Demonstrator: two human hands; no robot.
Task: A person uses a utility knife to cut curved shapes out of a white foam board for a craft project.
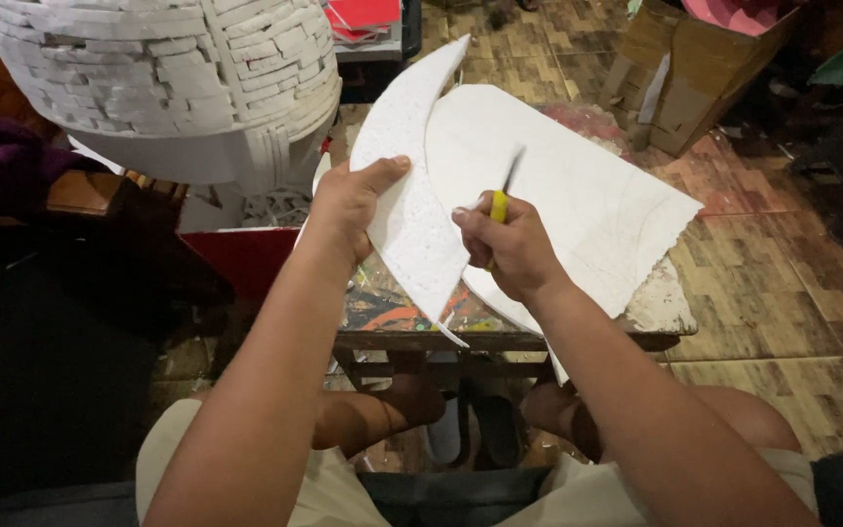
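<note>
Left hand (348,200): closed on the edge of a curved foam strip (410,195), thumb on top, fingers hidden behind it; it grips the strip at about 9 o'clock of the strip's middle.
Right hand (509,244): wrapped tightly around a yellow-handled knife (501,203), whose dark blade points up toward 12 o'clock.
Foam strip: white, speckled and pointed at both ends, lifted and tilted above the tabletop (661,307); one tip reaches toward 12 o'clock, the other toward 6 o'clock, just past the table's front edge.
Foam sheet (578,185): large, white, rounded at the top with a ragged right edge, lying flat on the tabletop at 3 o'clock of the strip; faint drawn curves show on it.
Knife blade: meets the sheet just beside the strip's right edge; the exact contact is blurred.
Tabletop: small, wooden, streaked with paint along the front.
Dome (163,73): a white rounded form built of small foam blocks, at 10 o'clock of the hands.
Cardboard box (680,78): open, on the wooden floor (782,293) at 2 o'clock.
Knees: bare, under the table at 6 o'clock.
</note>
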